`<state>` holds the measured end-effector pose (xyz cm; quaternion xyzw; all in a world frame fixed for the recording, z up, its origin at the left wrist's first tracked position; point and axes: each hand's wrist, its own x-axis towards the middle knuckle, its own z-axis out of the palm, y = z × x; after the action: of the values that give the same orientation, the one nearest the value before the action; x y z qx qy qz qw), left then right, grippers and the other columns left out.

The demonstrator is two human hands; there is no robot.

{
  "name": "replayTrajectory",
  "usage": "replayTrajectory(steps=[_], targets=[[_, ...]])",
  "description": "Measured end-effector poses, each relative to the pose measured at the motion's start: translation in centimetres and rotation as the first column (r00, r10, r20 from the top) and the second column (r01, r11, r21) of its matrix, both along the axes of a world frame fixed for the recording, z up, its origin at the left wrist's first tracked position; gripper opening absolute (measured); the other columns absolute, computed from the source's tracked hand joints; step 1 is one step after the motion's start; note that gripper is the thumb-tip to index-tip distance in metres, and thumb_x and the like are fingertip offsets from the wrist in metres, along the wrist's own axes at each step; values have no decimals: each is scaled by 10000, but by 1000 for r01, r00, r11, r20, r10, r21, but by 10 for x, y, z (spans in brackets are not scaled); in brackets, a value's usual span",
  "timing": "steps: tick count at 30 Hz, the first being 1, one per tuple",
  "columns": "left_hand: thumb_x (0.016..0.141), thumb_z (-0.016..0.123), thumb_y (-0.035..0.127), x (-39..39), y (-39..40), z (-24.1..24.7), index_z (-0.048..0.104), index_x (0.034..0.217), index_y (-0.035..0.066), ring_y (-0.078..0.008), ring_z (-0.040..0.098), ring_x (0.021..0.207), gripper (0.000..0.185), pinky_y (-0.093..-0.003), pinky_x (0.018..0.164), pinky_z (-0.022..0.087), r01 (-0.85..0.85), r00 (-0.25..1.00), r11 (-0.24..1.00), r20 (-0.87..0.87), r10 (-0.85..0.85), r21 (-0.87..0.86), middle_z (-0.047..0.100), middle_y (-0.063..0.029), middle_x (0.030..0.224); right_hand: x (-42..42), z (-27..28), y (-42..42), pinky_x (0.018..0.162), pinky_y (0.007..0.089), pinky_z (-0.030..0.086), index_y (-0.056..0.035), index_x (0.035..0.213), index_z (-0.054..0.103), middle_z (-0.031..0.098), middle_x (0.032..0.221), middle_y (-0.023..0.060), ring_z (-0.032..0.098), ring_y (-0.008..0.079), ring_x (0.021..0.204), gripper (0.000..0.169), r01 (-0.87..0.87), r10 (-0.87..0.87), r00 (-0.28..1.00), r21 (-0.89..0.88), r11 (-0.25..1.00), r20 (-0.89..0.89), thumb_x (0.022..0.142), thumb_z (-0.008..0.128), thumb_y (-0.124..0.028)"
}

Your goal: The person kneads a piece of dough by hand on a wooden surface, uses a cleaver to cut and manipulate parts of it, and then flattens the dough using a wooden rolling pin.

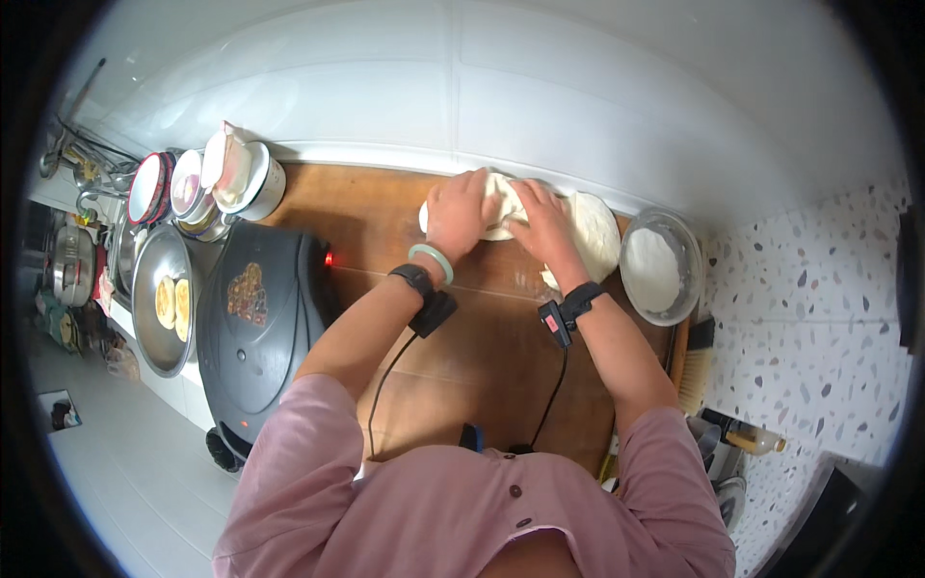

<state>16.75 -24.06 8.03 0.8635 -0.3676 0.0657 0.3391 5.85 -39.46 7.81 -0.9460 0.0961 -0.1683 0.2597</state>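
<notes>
Near the wall, my left hand and my right hand grip a flattened piece of pale dough from either side, fingers curled over it. A small pale edge shows left of my left hand; what it belongs to is hidden. Just right of my right hand rests a larger lump of dough on the wooden board. Beyond that lump stands a clear bowl holding white flour. My left wrist wears a pale green bangle, and both wrists have black strapped devices.
A dark electric griddle, lid down with a red light lit, stands at the board's left. Past it are a steel bowl with flat browned cakes, and stacked bowls. A brush lies by the right edge. Cables hang from both wrists.
</notes>
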Motion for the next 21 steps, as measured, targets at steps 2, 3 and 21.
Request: replayTrajectory(steps=[2,3,21], targets=[[1030,552,409,10,-4,-13,655,1275,49,-372,655,1098,448,-502,944,502,16,984,999,179,-22,37,708,-178,1195,2,-19,-3,1073,495,406,-155,1446,570,574,1438,97,547,324,1297,618,62,-63,997,-45,997,-34,879,780,-282],[1021,561,409,14,-4,-14,651,1285,60,-366,654,1099,447,-504,938,502,1,992,996,125,-12,92,709,-170,1197,4,-20,-1,1070,499,408,-155,1449,568,577,1433,99,550,333,1289,622,75,-77,996,-44,996,-51,879,779,-289],[927,665,421,-202,160,-4,674,1268,95,-328,629,1060,471,-500,906,479,-12,1000,960,8,10,280,680,-106,1186,-199,-12,126,1002,504,416,-137,1353,632,611,1342,88,577,354,1161,587,-186,192,979,93,978,-63,792,772,-238]])
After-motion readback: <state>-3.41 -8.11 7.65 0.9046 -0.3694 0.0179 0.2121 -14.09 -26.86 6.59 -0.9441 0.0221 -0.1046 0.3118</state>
